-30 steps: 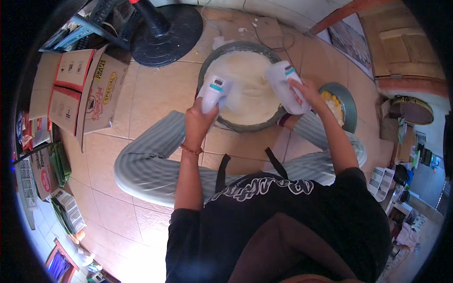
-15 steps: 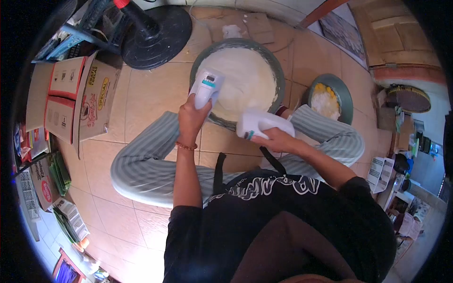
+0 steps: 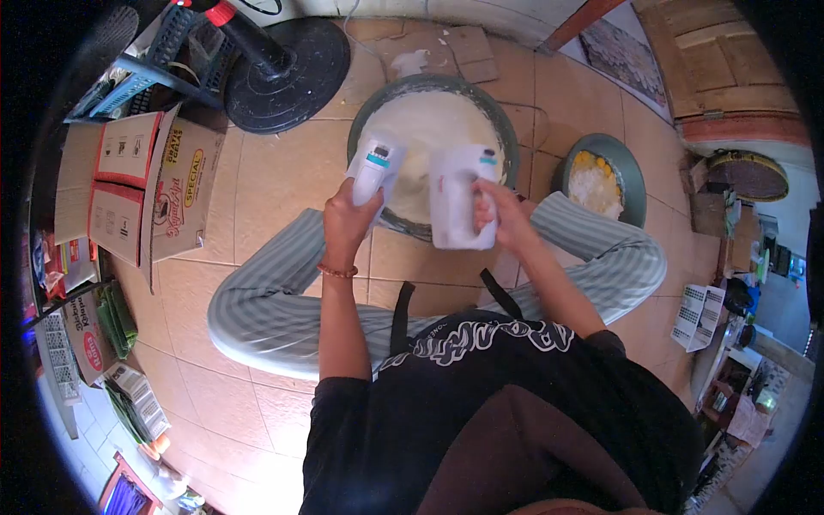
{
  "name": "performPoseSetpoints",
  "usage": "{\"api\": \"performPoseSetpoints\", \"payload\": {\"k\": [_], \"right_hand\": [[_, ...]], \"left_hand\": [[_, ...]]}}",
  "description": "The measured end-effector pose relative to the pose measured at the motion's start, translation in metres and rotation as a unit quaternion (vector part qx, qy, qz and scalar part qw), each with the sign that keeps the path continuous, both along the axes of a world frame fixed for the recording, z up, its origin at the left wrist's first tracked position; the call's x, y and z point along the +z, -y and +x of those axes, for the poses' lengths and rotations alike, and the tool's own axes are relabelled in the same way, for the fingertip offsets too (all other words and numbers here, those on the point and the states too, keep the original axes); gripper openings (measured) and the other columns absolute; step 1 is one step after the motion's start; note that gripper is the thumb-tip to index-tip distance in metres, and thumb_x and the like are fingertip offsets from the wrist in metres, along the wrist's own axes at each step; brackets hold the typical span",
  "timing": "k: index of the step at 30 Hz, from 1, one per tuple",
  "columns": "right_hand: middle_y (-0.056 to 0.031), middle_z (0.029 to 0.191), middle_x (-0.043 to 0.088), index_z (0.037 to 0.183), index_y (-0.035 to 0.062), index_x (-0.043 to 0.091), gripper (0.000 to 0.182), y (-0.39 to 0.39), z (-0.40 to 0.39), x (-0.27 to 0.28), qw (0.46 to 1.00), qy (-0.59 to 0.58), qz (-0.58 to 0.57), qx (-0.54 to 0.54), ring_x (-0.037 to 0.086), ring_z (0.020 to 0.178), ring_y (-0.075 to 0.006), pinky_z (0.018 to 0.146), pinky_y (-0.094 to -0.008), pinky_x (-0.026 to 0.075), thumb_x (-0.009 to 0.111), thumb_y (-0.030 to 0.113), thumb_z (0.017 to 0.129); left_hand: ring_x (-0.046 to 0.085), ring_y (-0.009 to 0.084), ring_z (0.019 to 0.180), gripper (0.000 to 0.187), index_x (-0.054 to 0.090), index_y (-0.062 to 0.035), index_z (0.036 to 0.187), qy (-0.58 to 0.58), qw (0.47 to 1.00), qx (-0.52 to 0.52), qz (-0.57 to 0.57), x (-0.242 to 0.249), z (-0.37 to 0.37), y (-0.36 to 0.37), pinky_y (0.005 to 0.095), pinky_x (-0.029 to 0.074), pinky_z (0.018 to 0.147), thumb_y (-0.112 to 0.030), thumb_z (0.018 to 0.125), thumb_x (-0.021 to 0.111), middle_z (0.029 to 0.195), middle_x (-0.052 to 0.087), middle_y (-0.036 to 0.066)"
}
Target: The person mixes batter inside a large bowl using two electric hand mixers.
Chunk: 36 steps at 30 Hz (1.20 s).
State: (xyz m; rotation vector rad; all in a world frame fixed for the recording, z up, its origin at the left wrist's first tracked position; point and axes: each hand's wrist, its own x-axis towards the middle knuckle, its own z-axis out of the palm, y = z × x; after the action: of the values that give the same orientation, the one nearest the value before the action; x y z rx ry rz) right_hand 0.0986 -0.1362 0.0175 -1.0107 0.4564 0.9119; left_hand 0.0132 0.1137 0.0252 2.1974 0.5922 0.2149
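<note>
Between my legs on the floor is a large green basin (image 3: 508,129) of pale, creamy batter (image 3: 438,116). My left hand (image 3: 348,213) is closed round the handle of a white hand mixer (image 3: 372,172), held over the left side of the basin. In my right hand (image 3: 506,210) is a second white hand mixer (image 3: 451,202), its handle gripped and its body above the basin's near right part. Neither mixer's beaters can be made out; the bodies hide them.
A smaller green basin (image 3: 637,184) with yellow lumps and white powder stands at the right, beyond my knee. An open cardboard box (image 3: 184,184) and a round black stand base (image 3: 292,77) are at the left. Cords run across the floor behind the basin.
My right hand has turned its mixer from lying sideways toward pointing away from me, bringing it closer over the basin. My left hand and its mixer have hardly moved.
</note>
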Motion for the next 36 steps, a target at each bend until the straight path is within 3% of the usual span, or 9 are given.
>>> {"api": "performPoseSetpoints", "payload": {"k": [4, 13, 17, 23, 25, 28, 31, 34, 36], "right_hand": [[0.0045, 0.059, 0.042, 0.084, 0.0097, 0.051, 0.019, 0.027, 0.043, -0.023, 0.996, 0.056, 0.026, -0.057, 0.035, 0.041, -0.0043, 0.038, -0.0201, 0.032, 0.059, 0.028, 0.085], [0.0055, 0.057, 0.043, 0.084, 0.0098, 0.050, 0.020, 0.021, 0.131, 0.000, 0.979, 0.182, -0.091, -0.007, 0.038, 0.041, -0.0046, 0.038, -0.0198, 0.033, 0.058, 0.029, 0.085], [0.0040, 0.054, 0.044, 0.078, 0.0095, 0.051, 0.025, 0.002, 0.182, -0.010, 0.936, 0.275, -0.214, 0.060, 0.039, 0.039, -0.0053, 0.036, -0.0208, 0.033, 0.059, 0.032, 0.084], [0.0041, 0.053, 0.043, 0.074, 0.0091, 0.051, 0.033, -0.058, 0.218, 0.006, 0.909, 0.297, -0.189, 0.222, 0.036, 0.037, -0.0055, 0.035, -0.0208, 0.028, 0.058, 0.040, 0.083], [0.0043, 0.050, 0.042, 0.075, 0.0089, 0.052, 0.036, -0.093, 0.201, 0.052, 0.890, 0.286, -0.211, 0.284, 0.035, 0.037, -0.0052, 0.035, -0.0210, 0.028, 0.059, 0.043, 0.082], [0.0041, 0.050, 0.043, 0.075, 0.0084, 0.054, 0.038, -0.125, 0.207, 0.052, 0.827, 0.311, -0.220, 0.413, 0.036, 0.038, -0.0049, 0.035, -0.0213, 0.027, 0.061, 0.046, 0.079], [0.0031, 0.055, 0.047, 0.077, 0.0080, 0.057, 0.041, -0.154, 0.207, 0.040, 0.777, 0.314, -0.201, 0.507, 0.037, 0.038, -0.0050, 0.036, -0.0219, 0.027, 0.063, 0.048, 0.076], [0.0023, 0.059, 0.050, 0.079, 0.0080, 0.060, 0.043, -0.181, 0.198, 0.037, 0.694, 0.341, -0.186, 0.606, 0.040, 0.041, -0.0058, 0.037, -0.0228, 0.030, 0.065, 0.051, 0.073], [0.0008, 0.062, 0.053, 0.085, 0.0089, 0.062, 0.045, -0.198, 0.190, 0.035, 0.616, 0.360, -0.196, 0.673, 0.047, 0.047, -0.0074, 0.041, -0.0238, 0.036, 0.068, 0.051, 0.070]], "left_hand": [[0.061, 0.0387, 0.071, 0.036, 0.058, 0.0005, 0.085, -0.024, 0.997, -0.045, 0.062, -0.001, -0.005, 0.003, 0.0444, 0.049, 0.062, -0.030, 0.069, 0.067, 0.073, 0.061, 0.024], [0.060, 0.0382, 0.072, 0.038, 0.057, -0.0011, 0.091, -0.078, 0.967, -0.243, 0.007, 0.005, -0.015, 0.030, 0.0451, 0.048, 0.065, -0.026, 0.064, 0.066, 0.072, 0.061, 0.022], [0.061, 0.0372, 0.072, 0.038, 0.056, -0.0013, 0.094, -0.017, 0.955, -0.296, -0.005, -0.011, -0.018, 0.053, 0.0445, 0.048, 0.064, -0.026, 0.066, 0.068, 0.074, 0.062, 0.021], [0.061, 0.0365, 0.073, 0.036, 0.053, -0.0019, 0.092, -0.035, 0.939, -0.341, -0.032, -0.017, -0.007, 0.080, 0.0451, 0.048, 0.063, -0.026, 0.069, 0.067, 0.075, 0.062, 0.020], [0.061, 0.0366, 0.072, 0.037, 0.053, -0.0017, 0.093, -0.005, 0.937, -0.347, -0.032, -0.013, -0.008, 0.085, 0.0450, 0.048, 0.063, -0.026, 0.069, 0.066, 0.075, 0.062, 0.020], [0.061, 0.0367, 0.072, 0.038, 0.053, -0.0017, 0.094, -0.002, 0.935, -0.347, -0.067, -0.015, -0.008, 0.091, 0.0451, 0.048, 0.063, -0.027, 0.069, 0.066, 0.074, 0.061, 0.020], [0.058, 0.0382, 0.083, 0.056, 0.050, -0.0008, 0.113, -0.097, 0.916, -0.378, -0.093, -0.012, -0.004, 0.093, 0.0446, 0.046, 0.072, -0.033, 0.071, 0.067, 0.089, 0.060, 0.022], [0.059, 0.0387, 0.081, 0.055, 0.050, -0.0016, 0.114, -0.061, 0.925, -0.362, -0.101, -0.017, -0.009, 0.096, 0.0451, 0.046, 0.071, -0.033, 0.072, 0.066, 0.086, 0.060, 0.022], [0.060, 0.0377, 0.075, 0.044, 0.051, -0.0011, 0.100, -0.037, 0.932, -0.349, -0.093, -0.017, -0.010, 0.100, 0.0458, 0.047, 0.066, -0.029, 0.070, 0.066, 0.077, 0.060, 0.022]]}}
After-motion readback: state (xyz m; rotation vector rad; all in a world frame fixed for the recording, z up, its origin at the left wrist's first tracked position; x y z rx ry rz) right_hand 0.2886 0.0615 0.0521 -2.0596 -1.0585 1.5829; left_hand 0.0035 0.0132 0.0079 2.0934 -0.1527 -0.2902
